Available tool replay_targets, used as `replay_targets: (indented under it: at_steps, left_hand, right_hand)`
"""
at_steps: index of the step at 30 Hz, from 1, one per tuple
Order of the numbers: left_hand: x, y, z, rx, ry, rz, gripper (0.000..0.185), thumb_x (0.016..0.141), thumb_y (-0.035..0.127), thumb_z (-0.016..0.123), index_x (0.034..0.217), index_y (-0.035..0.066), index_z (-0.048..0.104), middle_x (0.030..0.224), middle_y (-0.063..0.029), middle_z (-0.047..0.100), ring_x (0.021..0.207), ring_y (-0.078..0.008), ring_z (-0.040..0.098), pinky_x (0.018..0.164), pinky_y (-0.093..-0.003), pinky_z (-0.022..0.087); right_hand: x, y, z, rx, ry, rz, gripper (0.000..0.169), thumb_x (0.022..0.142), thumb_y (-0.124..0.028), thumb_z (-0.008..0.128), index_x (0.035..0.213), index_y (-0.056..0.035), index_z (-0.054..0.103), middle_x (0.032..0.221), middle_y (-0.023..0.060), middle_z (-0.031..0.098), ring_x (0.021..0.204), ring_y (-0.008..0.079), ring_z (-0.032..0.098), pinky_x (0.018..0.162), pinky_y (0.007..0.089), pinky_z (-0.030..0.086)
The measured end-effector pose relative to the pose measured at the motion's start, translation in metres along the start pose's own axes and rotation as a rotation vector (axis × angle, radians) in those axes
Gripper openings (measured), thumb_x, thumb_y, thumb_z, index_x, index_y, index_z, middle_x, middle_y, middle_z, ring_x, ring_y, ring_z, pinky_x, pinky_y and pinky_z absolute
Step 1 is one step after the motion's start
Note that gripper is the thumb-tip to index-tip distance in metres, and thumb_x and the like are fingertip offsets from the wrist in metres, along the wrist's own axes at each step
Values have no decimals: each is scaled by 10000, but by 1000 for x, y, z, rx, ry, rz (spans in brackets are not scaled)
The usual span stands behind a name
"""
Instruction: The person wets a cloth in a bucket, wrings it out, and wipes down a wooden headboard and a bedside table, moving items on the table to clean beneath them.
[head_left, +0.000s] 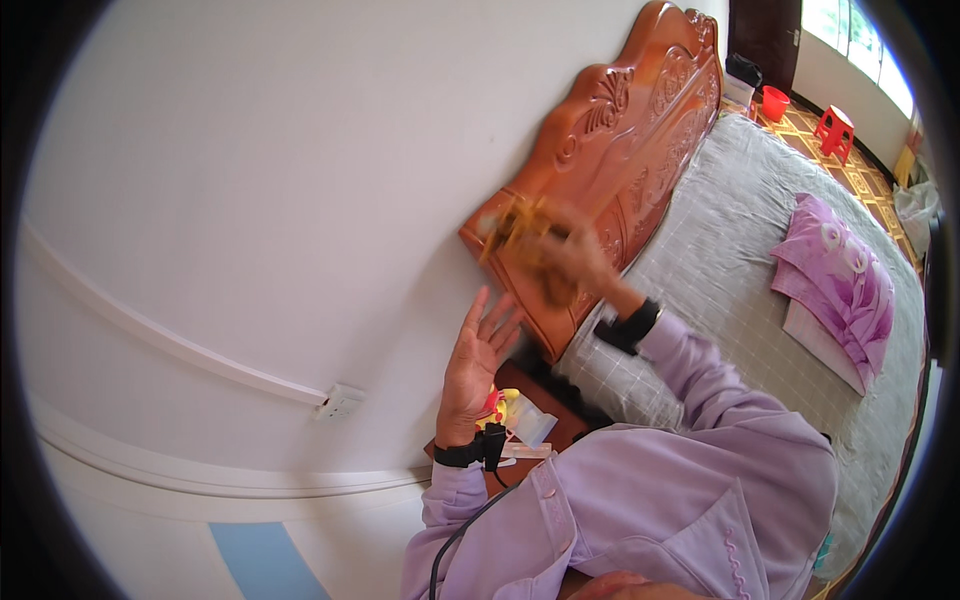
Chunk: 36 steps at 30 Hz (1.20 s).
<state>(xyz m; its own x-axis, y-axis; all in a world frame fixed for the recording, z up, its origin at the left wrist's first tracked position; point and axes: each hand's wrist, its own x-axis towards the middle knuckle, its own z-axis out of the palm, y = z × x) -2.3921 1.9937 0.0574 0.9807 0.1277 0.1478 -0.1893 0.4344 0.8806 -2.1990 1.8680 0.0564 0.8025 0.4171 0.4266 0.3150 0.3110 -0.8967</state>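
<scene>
My left hand (472, 371) is raised with its palm showing and its fingers apart, holding nothing, in front of the wall. My right hand (577, 259) grips a brown-and-yellow thing (525, 232), possibly a cloth; motion blur hides its exact kind. It appears in front of the carved wooden headboard (592, 157), and I cannot tell whether it touches the wood. Black bands circle both wrists, and a black cable runs from the left one.
A grey checked bed (720, 247) with a purple floral pillow (847, 277) lies at the right. Beneath my left hand, a wooden nightstand (532, 382) holds a red-and-yellow figure (495, 409) and small items. A wall socket (343, 403) is at the left; a red stool (835, 135) stands far off.
</scene>
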Motion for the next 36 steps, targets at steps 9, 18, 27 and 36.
replay_targets:
  at_steps: [9,18,27,36]
  left_hand:
    - [-61,-14,-50,178,381,-141,389,993,249,478,1292,2,505,1177,-149,610,1098,-222,591,970,-338,444]
    - [-100,-30,-82,88,654,-165,299,981,189,489,1221,19,545,1078,-103,649,985,-169,618,853,-278,482]
    - [3,-33,-52,418,807,263,144,879,21,522,998,55,597,886,-27,615,801,-129,569,729,-247,433]
    - [101,18,-18,1061,373,559,175,865,-59,466,963,-7,601,941,-100,623,895,-184,592,807,-290,473]
  right_hand:
    - [240,22,-154,-786,556,-533,462,841,-340,648,1248,-135,574,1224,116,562,1171,322,492,994,414,390]
    - [188,56,-43,-1182,527,-484,221,818,-284,621,1012,-179,613,1104,16,596,1054,284,516,817,533,398]
    - [24,40,90,-517,-293,-746,163,697,-120,648,858,-137,632,797,74,578,826,276,556,703,425,411]
    - [-37,121,-31,940,453,469,297,950,-155,551,1227,-51,534,1081,58,632,967,178,616,835,323,513]
